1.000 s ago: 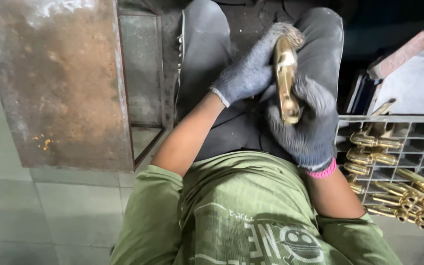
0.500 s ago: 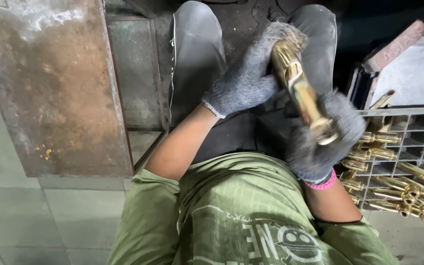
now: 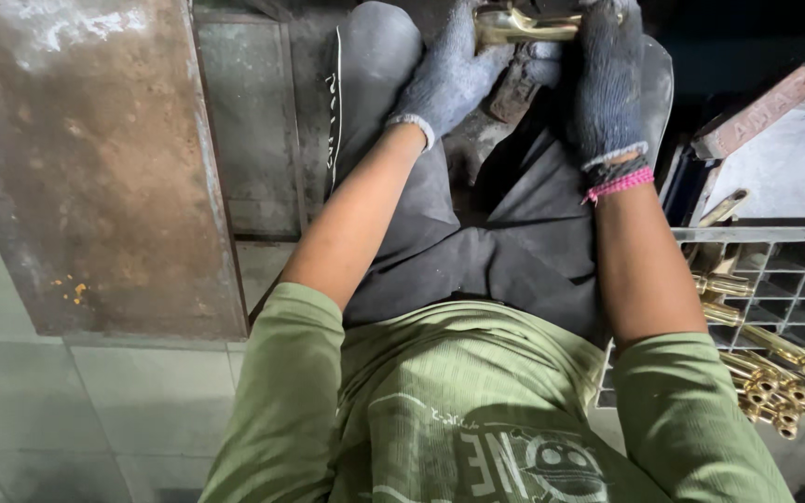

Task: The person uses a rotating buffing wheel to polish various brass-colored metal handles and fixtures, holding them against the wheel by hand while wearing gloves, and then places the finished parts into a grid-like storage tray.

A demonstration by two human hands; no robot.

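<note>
**Item Count**

Gloved hands: two, left (image 3: 449,79) and right (image 3: 607,79). Brass part held between the hands: one (image 3: 524,25). Grid crate: one (image 3: 798,279). Loose brass parts in the crate: about ten or more (image 3: 775,373); the pile overlaps and runs past the frame edge, so no exact count is possible. Rusty metal plate: one (image 3: 95,168). Pink wristband: one (image 3: 619,184).

The brass part (image 3: 524,25) is a long, shiny, gold-coloured metal piece. It lies almost horizontal at the top edge of the view, above the knees, and both ends are covered by grey gloves.
</note>
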